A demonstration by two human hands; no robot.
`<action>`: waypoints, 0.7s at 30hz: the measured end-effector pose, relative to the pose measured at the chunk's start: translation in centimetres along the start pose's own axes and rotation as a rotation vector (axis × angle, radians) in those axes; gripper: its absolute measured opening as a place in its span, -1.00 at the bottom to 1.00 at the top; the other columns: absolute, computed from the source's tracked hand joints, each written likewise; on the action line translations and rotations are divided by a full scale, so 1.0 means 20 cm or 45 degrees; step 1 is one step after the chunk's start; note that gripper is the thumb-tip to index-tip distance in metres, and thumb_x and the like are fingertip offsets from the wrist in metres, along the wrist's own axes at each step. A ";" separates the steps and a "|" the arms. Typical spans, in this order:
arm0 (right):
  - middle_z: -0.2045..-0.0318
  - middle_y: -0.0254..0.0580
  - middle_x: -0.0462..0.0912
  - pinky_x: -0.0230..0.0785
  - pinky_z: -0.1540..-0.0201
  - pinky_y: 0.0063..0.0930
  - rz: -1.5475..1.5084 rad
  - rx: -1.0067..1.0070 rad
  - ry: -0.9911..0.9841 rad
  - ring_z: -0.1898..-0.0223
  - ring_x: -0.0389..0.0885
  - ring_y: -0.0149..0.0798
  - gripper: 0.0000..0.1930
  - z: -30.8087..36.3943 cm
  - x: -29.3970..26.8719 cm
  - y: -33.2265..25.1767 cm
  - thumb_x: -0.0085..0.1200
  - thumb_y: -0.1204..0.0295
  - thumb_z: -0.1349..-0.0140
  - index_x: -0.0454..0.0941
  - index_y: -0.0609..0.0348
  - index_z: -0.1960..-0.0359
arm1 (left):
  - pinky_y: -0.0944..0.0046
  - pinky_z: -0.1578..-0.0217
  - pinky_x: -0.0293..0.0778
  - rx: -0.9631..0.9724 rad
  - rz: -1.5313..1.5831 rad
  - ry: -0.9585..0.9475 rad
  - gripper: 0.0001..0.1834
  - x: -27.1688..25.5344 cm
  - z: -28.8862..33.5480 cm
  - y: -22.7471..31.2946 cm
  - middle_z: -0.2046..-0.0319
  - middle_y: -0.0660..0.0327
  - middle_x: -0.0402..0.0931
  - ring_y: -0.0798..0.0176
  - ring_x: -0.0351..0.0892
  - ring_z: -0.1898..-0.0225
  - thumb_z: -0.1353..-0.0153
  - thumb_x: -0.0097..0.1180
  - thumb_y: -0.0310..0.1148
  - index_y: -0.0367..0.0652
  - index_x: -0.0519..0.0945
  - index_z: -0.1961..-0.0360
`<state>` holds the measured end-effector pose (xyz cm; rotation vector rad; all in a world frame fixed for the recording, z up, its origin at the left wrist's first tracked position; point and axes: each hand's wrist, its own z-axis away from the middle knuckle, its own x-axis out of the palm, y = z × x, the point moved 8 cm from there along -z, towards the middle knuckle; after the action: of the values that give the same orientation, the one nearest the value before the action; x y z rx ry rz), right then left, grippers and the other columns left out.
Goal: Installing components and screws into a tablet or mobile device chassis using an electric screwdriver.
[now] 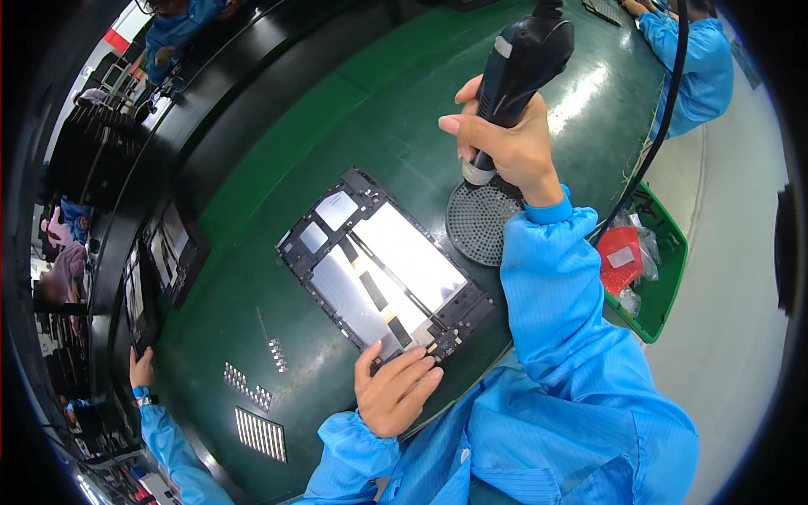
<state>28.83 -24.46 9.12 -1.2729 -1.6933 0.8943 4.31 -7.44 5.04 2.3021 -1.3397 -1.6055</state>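
Head view: an open tablet-like device (404, 240) lies flat on the green bench (316, 412), near the middle of the scene and set at a slant. The left hand (394, 391) rests palm down on the device's near edge; its fingers are spread over the rim, not closed around it. The right hand (526, 150) is wrapped firmly around a black hand tool (518, 71), thumb and fingers on opposite sides of the barrel. The tool's pale collar (478, 172) points down above a round perforated disc (473, 223), to the right of the device; contact between tip and disc cannot be confirmed.

Handling assessment: the device appears thin, light and fairly stiff, though likely to flex if lifted by one corner. Its silvery plates look smooth and probably slippery; the exposed circuitry (444, 343) at the near end is judged fragile. Recommended hold: both long sides of the black frame (322, 305), fingers clear of the circuitry. The tool looks rigid and moderately heavy, best held around the barrel, as at present. Strips of small parts (261, 433) lie left of the left hand, well apart from the device.
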 end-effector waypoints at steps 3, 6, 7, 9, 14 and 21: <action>0.71 -0.28 0.50 0.33 0.62 -0.57 0.101 0.010 -0.021 0.72 0.46 -0.44 -0.74 0.00 0.02 0.01 0.26 0.65 0.05 0.44 0.28 0.33 | -0.09 -0.07 0.28 -0.242 0.053 0.180 -0.74 -0.05 0.02 -0.08 0.30 0.18 0.65 0.17 0.65 0.17 0.09 0.23 -0.64 -0.16 0.57 0.33; 0.72 -0.28 0.49 0.32 0.62 -0.57 0.123 -0.008 -0.027 0.72 0.46 -0.44 -0.74 0.00 0.01 0.01 0.26 0.65 0.05 0.44 0.27 0.34 | -0.06 -0.01 0.35 -0.318 0.047 0.309 -0.80 -0.12 0.01 -0.11 0.33 0.14 0.66 0.16 0.67 0.22 0.03 0.21 -0.65 -0.19 0.55 0.35; 0.70 -0.30 0.51 0.31 0.63 -0.59 0.091 -0.008 -0.029 0.71 0.47 -0.46 -0.74 0.00 0.01 0.02 0.30 0.61 0.05 0.46 0.27 0.35 | -0.07 0.00 0.35 -0.389 0.013 0.304 -0.82 -0.14 0.02 -0.13 0.34 0.13 0.66 0.14 0.67 0.23 0.00 0.20 -0.65 -0.20 0.55 0.36; 0.68 -0.32 0.52 0.30 0.64 -0.62 0.041 -0.004 -0.041 0.70 0.48 -0.47 -0.73 0.01 0.04 0.03 0.34 0.56 0.06 0.48 0.27 0.36 | 0.05 0.05 0.42 -0.402 -0.030 0.336 -0.84 -0.19 0.05 -0.15 0.30 0.07 0.64 0.09 0.65 0.22 0.01 0.21 -0.65 -0.24 0.58 0.37; 0.66 -0.36 0.52 0.27 0.59 -0.61 0.245 0.009 0.110 0.65 0.48 -0.48 -0.74 0.05 0.00 -0.06 0.32 0.53 0.04 0.52 0.23 0.30 | 0.34 0.35 0.46 -0.794 -0.028 0.462 -0.79 -0.31 0.14 -0.34 0.43 0.10 0.54 0.24 0.54 0.42 0.01 0.26 -0.61 -0.25 0.66 0.29; 0.65 -0.28 0.48 0.36 0.56 -0.54 -0.150 -0.180 -0.073 0.68 0.47 -0.40 -0.71 0.14 0.26 -0.23 0.24 0.62 0.02 0.44 0.27 0.25 | 0.49 0.42 0.47 -1.230 0.780 0.677 -0.84 -0.25 0.23 -0.62 0.47 0.20 0.61 0.47 0.53 0.50 -0.08 0.26 -0.53 -0.41 0.62 0.33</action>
<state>23.80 -20.75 12.98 -1.2349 -1.8843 0.7596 7.95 5.58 0.72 1.3791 -0.7475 -0.9791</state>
